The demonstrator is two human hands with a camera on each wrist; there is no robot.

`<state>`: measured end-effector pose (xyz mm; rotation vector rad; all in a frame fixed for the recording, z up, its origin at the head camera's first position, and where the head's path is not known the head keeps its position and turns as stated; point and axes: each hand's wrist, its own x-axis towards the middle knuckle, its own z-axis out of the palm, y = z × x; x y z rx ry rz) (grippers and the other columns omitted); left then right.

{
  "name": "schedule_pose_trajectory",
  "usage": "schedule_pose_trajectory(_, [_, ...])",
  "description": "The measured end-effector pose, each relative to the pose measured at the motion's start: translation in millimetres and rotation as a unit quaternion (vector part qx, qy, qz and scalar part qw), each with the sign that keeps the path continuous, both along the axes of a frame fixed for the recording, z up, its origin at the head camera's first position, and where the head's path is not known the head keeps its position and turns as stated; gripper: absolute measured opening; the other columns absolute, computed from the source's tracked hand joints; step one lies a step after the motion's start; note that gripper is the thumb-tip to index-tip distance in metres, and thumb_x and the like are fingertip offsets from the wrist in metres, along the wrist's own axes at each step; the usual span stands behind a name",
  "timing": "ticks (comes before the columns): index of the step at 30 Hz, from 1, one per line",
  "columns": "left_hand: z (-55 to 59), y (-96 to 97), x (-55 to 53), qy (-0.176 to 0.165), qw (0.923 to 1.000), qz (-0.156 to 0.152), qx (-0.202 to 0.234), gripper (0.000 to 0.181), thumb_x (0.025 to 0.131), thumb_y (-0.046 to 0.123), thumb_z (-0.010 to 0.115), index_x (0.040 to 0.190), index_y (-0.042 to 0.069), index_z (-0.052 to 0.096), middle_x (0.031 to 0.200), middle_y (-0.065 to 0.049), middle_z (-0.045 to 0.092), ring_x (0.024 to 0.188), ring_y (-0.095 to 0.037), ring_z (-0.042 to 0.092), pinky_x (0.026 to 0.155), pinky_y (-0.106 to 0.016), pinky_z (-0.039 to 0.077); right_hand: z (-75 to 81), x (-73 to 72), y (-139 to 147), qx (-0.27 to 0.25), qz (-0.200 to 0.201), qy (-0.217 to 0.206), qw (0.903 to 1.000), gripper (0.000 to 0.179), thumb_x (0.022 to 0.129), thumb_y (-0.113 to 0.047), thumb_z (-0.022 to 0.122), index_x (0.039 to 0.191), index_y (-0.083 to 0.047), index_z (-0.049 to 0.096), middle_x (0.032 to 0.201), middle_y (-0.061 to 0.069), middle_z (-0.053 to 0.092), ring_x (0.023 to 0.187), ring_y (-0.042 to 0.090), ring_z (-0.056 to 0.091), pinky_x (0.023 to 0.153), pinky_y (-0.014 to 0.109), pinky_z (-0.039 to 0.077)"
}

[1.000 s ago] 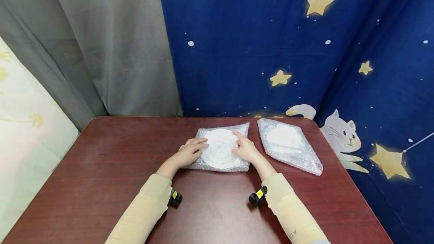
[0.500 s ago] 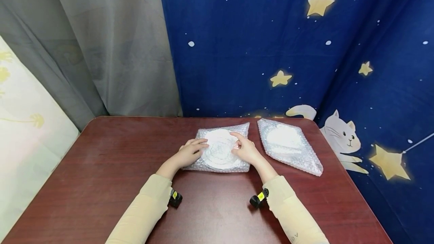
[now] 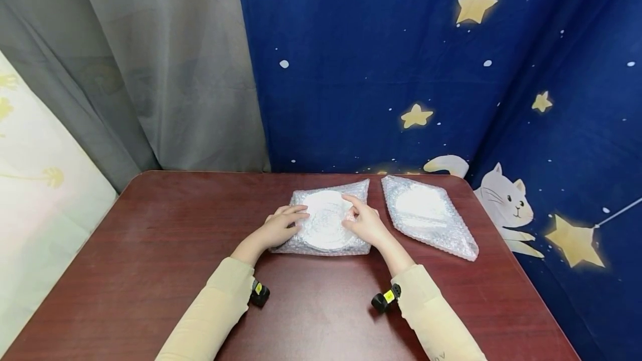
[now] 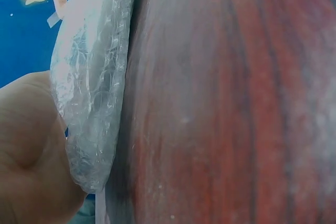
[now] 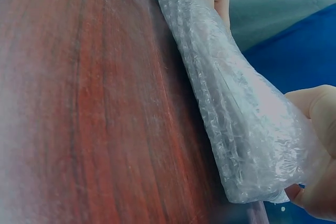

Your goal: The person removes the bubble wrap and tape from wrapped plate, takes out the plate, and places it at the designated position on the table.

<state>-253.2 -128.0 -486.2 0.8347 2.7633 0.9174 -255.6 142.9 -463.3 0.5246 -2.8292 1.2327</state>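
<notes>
A bubble-wrapped package (image 3: 326, 241) lies flat at the back middle of the table, with a bright round shape showing through its shiny top. My left hand (image 3: 281, 227) rests on its left side, fingers fairly straight across the top. On the right side, my right hand (image 3: 365, 224) holds the package with curled fingers, index and thumb bent toward each other on the wrap. A small pale tab (image 4: 53, 20) sticks out by the right hand's fingertip in the left wrist view. In the right wrist view the wrap (image 5: 236, 114) bulges between the two hands.
A second bubble-wrapped package (image 3: 426, 210) lies askew at the right, near the back edge of the reddish-brown table (image 3: 190, 210). A grey curtain (image 3: 170, 71) and a blue star-print curtain (image 3: 361, 71) hang behind the table.
My right wrist and forearm have dropped slightly toward me, and the right fingers have shifted a little on the wrap. The left hand and both packages stay nearly in place.
</notes>
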Motion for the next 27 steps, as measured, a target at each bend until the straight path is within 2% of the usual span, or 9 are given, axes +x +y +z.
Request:
schedule_pose_trajectory(2, [-0.5, -0.5, 0.1, 0.006, 1.0, -0.004, 0.0, 0.041, 0.096, 0.018, 0.057, 0.135, 0.009, 0.055, 0.148, -0.006, 0.039, 0.135, -0.035, 0.028, 0.098, -0.063, 0.026, 0.5, 2.2, 0, -0.003, -0.003, 0.002, 1.0, 0.065, 0.079, -0.012, 0.073, 0.14, -0.013, 0.049, 0.084, -0.003, 0.056, 0.056, 0.012, 0.044, 0.103, 0.055, 0.024])
schedule_pose_trajectory(5, [-1.6, -1.1, 0.2, 0.018, 0.9998, -0.01, 0.002, 0.044, 0.093, 0.021, 0.062, 0.135, 0.008, 0.056, 0.147, -0.007, 0.04, 0.134, -0.035, 0.029, 0.096, -0.062, 0.028, 1.7, 6.2, 0, -0.013, -0.006, 0.007, 0.9999, 0.064, 0.079, -0.011, 0.074, 0.139, -0.012, 0.05, 0.086, -0.002, 0.056, 0.063, 0.013, 0.044, 0.098, 0.052, 0.031])
schedule_pose_trajectory(9, [-1.8, -0.6, 0.7, 0.022, 0.9996, -0.014, 0.01, 0.05, 0.088, 0.022, 0.065, 0.134, 0.007, 0.056, 0.147, -0.007, 0.041, 0.134, -0.035, 0.03, 0.094, -0.062, 0.029, 2.2, 9.9, 1, -0.028, 0.0, 0.017, 0.9995, 0.063, 0.079, -0.009, 0.074, 0.138, -0.01, 0.051, 0.087, 0.0, 0.054, 0.058, 0.01, 0.037, 0.082, 0.041, 0.041])
schedule_pose_trajectory(13, [-0.7, 0.0, 1.8, 0.012, 0.9998, -0.012, 0.013, 0.056, 0.083, 0.023, 0.068, 0.135, 0.007, 0.055, 0.148, -0.007, 0.039, 0.135, -0.034, 0.027, 0.095, -0.061, 0.027, 3.2, 13.1, 3, -0.045, 0.011, 0.012, 0.9989, 0.06, 0.081, -0.009, 0.072, 0.137, -0.01, 0.052, 0.087, 0.002, 0.052, 0.05, 0.006, 0.029, 0.073, 0.036, 0.041])
schedule_pose_trajectory(18, [-1.3, 1.3, 1.9, 0.004, 1.0, -0.005, 0.003, 0.062, 0.083, 0.033, 0.072, 0.137, 0.009, 0.054, 0.149, -0.004, 0.037, 0.136, -0.033, 0.025, 0.097, -0.061, 0.026, 6.9, 18.6, 3, -0.065, 0.016, 0.007, 0.9978, 0.056, 0.082, -0.01, 0.072, 0.135, -0.008, 0.054, 0.087, 0.001, 0.052, 0.067, 0.016, 0.044, 0.08, 0.041, 0.042])
schedule_pose_trajectory(20, [-1.7, 1.6, 1.9, 0.007, 1.0, -0.003, 0.0, 0.065, 0.082, 0.036, 0.073, 0.137, 0.01, 0.053, 0.15, -0.004, 0.036, 0.136, -0.033, 0.026, 0.097, -0.061, 0.026, 8.4, 20.1, 3, -0.068, 0.019, 0.015, 0.9974, 0.054, 0.081, -0.009, 0.072, 0.133, -0.006, 0.056, 0.085, 0.0, 0.053, 0.081, 0.02, 0.048, 0.086, 0.044, 0.042])
schedule_pose_trajectory(22, [-1.2, 1.7, 2.6, 0.007, 1.0, -0.002, -0.001, 0.067, 0.081, 0.038, 0.074, 0.137, 0.01, 0.053, 0.15, -0.004, 0.036, 0.136, -0.032, 0.025, 0.098, -0.061, 0.026, 9.3, 21.0, 3, -0.067, 0.023, 0.018, 0.9973, 0.05, 0.082, -0.009, 0.072, 0.13, -0.005, 0.058, 0.085, -0.001, 0.055, 0.083, 0.019, 0.05, 0.087, 0.045, 0.042])
schedule_pose_trajectory(27, [-0.8, 2.7, 3.8, 0.012, 0.9998, 0.008, -0.014, 0.069, 0.079, 0.039, 0.075, 0.138, 0.011, 0.053, 0.151, -0.003, 0.035, 0.137, -0.031, 0.025, 0.098, -0.059, 0.027, 11.7, 23.1, 6, -0.066, 0.035, 0.023, 0.9969, 0.038, 0.083, -0.01, 0.072, 0.12, -0.007, 0.065, 0.085, -0.004, 0.059, 0.082, 0.016, 0.054, 0.075, 0.037, 0.044])
